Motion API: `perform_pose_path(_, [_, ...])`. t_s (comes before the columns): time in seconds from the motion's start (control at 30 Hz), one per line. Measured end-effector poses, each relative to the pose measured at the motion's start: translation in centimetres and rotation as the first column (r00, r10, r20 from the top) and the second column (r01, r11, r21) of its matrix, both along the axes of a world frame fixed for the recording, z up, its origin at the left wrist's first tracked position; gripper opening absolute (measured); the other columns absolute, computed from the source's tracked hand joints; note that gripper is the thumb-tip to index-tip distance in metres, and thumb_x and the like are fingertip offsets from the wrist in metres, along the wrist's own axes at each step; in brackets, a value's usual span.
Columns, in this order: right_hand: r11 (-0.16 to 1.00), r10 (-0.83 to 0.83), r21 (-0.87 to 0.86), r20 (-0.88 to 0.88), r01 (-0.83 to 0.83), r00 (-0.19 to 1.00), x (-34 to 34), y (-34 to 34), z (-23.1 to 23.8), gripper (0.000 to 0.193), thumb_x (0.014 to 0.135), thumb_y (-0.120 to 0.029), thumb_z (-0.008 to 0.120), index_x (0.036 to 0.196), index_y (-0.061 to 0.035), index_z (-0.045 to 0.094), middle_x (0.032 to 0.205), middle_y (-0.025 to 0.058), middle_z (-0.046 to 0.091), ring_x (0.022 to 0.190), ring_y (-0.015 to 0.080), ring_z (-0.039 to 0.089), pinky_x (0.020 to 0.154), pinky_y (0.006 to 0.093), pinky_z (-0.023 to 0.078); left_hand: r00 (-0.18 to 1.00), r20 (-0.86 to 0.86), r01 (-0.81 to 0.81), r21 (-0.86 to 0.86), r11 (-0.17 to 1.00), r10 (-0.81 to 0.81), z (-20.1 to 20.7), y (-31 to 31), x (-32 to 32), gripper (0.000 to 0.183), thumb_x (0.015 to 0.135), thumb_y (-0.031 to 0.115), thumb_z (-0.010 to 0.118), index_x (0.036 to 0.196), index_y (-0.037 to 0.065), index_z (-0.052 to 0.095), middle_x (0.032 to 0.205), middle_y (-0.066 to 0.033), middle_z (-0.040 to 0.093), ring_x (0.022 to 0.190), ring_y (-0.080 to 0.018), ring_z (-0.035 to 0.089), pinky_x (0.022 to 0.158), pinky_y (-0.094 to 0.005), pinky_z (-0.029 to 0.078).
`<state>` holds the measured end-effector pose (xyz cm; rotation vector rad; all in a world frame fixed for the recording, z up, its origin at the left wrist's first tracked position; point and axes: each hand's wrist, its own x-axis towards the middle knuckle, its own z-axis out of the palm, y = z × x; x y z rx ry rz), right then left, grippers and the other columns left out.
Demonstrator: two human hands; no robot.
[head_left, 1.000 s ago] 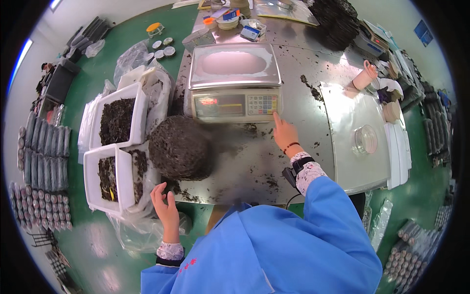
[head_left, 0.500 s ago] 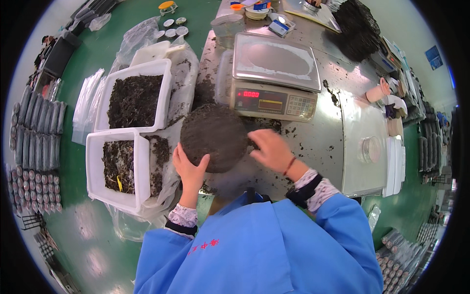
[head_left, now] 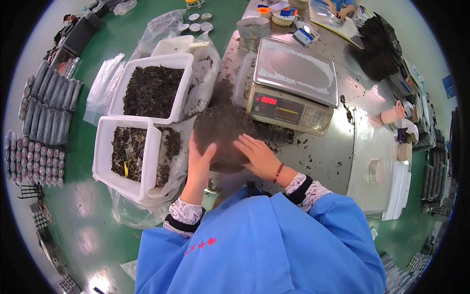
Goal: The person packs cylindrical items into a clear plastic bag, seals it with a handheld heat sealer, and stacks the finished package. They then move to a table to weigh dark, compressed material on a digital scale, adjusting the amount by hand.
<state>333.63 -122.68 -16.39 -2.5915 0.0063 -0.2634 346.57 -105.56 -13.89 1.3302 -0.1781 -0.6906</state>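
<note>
Moved off the scale, the right hand is laid, like the left hand, with spread fingers against the dark round stack at the scale's eight o'clock, best held evenly.

Packing workshop: digital scale on a metal table, white tubs and stacked wrapped packages at left.

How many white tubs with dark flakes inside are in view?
2: the far tub, left of the scale, and the near tub, left of the left hand. None appears hidden.
</note>
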Motion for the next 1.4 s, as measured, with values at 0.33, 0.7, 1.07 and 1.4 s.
perform_pose_path(0.33, [0.391, -0.919, 0.550, 0.193, 0.737, 0.344, 0.0, -21.9, 2.0, 0.049, 0.089, -0.024, 0.062, 0.125, 0.0054, 0.049, 0.121, 0.0203, 0.058, 0.106, 0.0291, 0.057, 0.091, 0.0401, 0.044, 0.694, 0.640, -0.279, 0.660, 0.698, -0.328, -5.6, 2.6, 1.0, 0.089, 0.075, 0.035, 0.076, 0.141, -0.005, 0.032, 0.137, -0.0220, 0.039, 0.126, -0.0398, 0.035, 0.107, -0.0458, 0.030])
perform_pose_path(0.7, [0.988, 0.091, 0.125, -0.025, -0.088, 0.996, -0.5, -1.9, -1.1, 0.077, 0.074, -0.032, 0.074, 0.136, -0.0012, 0.040, 0.141, 0.0240, 0.037, 0.133, 0.0388, 0.034, 0.110, 0.0457, 0.029, 0.528, 0.782, -0.457, 0.590, 0.665, -0.331, -3.8, 1.1, -0.7, 0.073, 0.064, 0.017, 0.082, 0.125, 0.002, 0.045, 0.127, -0.0160, 0.044, 0.123, -0.0370, 0.037, 0.104, -0.0463, 0.032])
perform_pose_path(1.07, [0.998, 0.061, 0.005, -0.146, -0.061, 0.987, -0.6, 2.0, -1.6, 0.092, 0.072, -0.047, 0.074, 0.145, -0.0092, 0.032, 0.150, 0.0255, 0.021, 0.141, 0.0419, 0.016, 0.114, 0.0538, 0.014, 0.988, 0.150, -0.069, 0.275, 0.959, 0.028, -2.3, 0.8, 1.0, 0.067, 0.085, 0.004, 0.063, 0.143, 0.005, 0.030, 0.122, -0.0126, 0.052, 0.106, -0.0191, 0.055, 0.087, -0.0298, 0.047])
perform_pose_path(1.4, [0.995, 0.045, 0.088, -0.094, -0.036, 0.995, -0.8, 1.0, -0.2, 0.089, 0.079, -0.050, 0.066, 0.148, -0.0109, 0.025, 0.150, 0.0216, 0.026, 0.138, 0.0426, 0.024, 0.110, 0.0563, 0.021, 0.838, -0.545, -0.106, -0.192, 0.976, -0.016, -2.1, -0.3, -0.6, 0.048, 0.098, 0.032, 0.050, 0.132, 0.000, 0.044, 0.132, -0.0154, 0.053, 0.120, -0.0284, 0.053, 0.100, -0.0440, 0.045])
